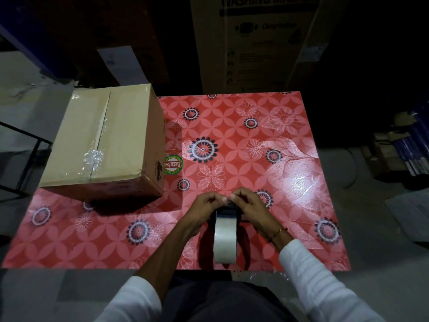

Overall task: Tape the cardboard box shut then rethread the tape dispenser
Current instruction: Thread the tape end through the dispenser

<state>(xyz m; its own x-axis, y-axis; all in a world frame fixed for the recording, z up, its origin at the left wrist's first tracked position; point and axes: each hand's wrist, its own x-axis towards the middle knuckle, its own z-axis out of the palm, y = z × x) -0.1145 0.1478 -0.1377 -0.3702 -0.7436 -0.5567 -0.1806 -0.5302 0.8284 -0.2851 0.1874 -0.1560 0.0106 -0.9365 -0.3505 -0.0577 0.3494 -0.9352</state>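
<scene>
The cardboard box (104, 145) sits closed at the far left corner of the surface (290, 173), clear tape along its top seam. The tape dispenser (228, 226) stands near the front edge, its roll of clear tape (225, 240) upright.

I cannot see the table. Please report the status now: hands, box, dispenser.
Both hands, left and right, pinching at dispenser front. Box closed, clear tape on seam. Nothing in the way.

Cardboard box (104, 142) closed, clear tape along its seam, on red floral table (290, 159). Both hands, left (204, 206) and right (249, 206), pinching at tape dispenser (226, 235) front, fingertips nearly touching.
</scene>
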